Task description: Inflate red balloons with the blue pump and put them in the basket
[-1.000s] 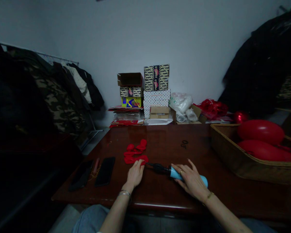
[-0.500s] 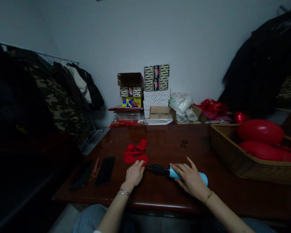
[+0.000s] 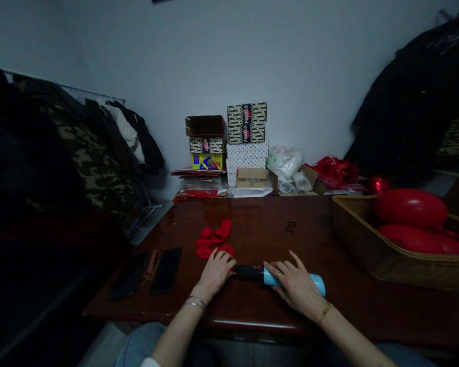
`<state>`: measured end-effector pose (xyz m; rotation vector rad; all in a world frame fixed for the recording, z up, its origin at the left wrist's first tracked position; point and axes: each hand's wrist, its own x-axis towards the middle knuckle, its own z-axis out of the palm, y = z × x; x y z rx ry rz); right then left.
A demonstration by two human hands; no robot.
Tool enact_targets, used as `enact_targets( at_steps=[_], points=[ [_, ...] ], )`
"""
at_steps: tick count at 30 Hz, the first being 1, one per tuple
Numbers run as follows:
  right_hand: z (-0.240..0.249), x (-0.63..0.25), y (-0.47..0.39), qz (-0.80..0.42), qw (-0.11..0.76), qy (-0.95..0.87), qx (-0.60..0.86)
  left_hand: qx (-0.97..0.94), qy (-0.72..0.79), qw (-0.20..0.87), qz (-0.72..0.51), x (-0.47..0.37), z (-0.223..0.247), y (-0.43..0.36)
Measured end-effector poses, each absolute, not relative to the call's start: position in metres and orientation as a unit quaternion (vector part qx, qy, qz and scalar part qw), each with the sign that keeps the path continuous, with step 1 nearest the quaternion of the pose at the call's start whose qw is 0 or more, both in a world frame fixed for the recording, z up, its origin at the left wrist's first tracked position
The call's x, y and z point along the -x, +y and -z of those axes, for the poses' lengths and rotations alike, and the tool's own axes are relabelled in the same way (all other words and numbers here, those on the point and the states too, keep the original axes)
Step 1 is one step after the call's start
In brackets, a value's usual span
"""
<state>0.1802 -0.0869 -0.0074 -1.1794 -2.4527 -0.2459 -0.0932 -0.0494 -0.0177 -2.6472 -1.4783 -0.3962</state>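
Observation:
A light blue balloon pump [image 3: 317, 283] with a black nozzle end [image 3: 248, 272] lies across the front of the brown table. Wrapped over its blue barrel is my right hand [image 3: 292, 285], with the index finger raised. My left hand [image 3: 216, 270] is closed at the nozzle tip, pinching the neck of a flat red balloon that its fingers mostly hide. Just beyond that hand several limp red balloons [image 3: 204, 250] lie in a small heap.
Two dark phones [image 3: 166, 270] lie at the left, with a reddish stick [image 3: 152, 261] and yellow string between them. Black scissors [image 3: 290, 227] rest further back. At the right, a wicker basket [image 3: 386, 270] holds inflated red balloons [image 3: 411, 208]. Stacked boxes [image 3: 247, 122] stand behind the table.
My left hand has moved slightly right, over the nozzle tip, and its fingers now cover the balloon neck. The pump and my right hand have shifted a little left.

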Motion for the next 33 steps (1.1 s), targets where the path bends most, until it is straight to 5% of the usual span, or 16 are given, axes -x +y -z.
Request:
enact_targets(
  at_steps=[12, 18, 22, 27, 33],
  points=[
    [0.008, -0.164, -0.093, 0.097, 0.202, -0.870, 0.440, 0.886, -0.439, -0.007, 0.150, 0.082, 0.013, -0.051],
    [0.008, -0.159, -0.091, 0.118, 0.216, -0.828, 0.504, 0.775, -0.532, -0.007, 0.341, 0.085, 0.020, -0.053],
    [0.010, -0.154, -0.091, 0.128, 0.227, -0.811, 0.523, 0.526, -0.629, -0.225, 0.527, 0.071, 0.039, -0.055],
    [0.015, -0.139, -0.096, 0.134, 0.229, -0.808, 0.525, 0.206, -0.438, -0.623, 0.615, 0.042, 0.036, -0.043],
    [0.017, -0.119, -0.104, 0.124, 0.226, -0.808, 0.530, 0.080, -0.251, -0.642, 0.720, 0.025, 0.020, -0.030]
  ],
)
